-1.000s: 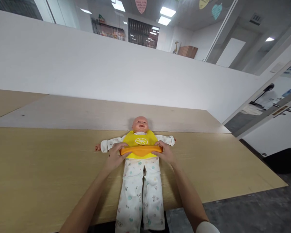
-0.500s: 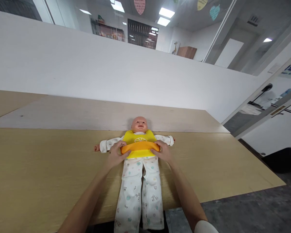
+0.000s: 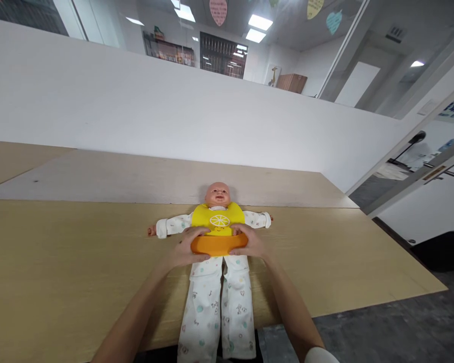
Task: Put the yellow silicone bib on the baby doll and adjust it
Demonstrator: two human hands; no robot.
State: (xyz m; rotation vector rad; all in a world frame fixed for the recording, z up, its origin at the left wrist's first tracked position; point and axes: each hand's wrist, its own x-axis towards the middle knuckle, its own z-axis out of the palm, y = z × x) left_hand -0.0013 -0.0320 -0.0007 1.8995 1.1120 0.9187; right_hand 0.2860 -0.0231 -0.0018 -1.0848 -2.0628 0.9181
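Orange pocket (image 3: 218,245) of yellow bib (image 3: 219,221) squeezed at both ends: our left hand (image 3: 185,250) and right hand (image 3: 250,245) curled tight around it, maybe to keep it cupped. Baby doll (image 3: 217,194) lies on back across table (image 3: 60,252), head by far edge, legs over near edge, so bib sits on tummy.

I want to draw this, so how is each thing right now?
doll, lying face up on the table, arms spread.
bib, flat on the doll's chest.
orange pocket, curved open, gripped at both ends.
left hand, closed on the pocket's left end.
right hand, closed on its right end.
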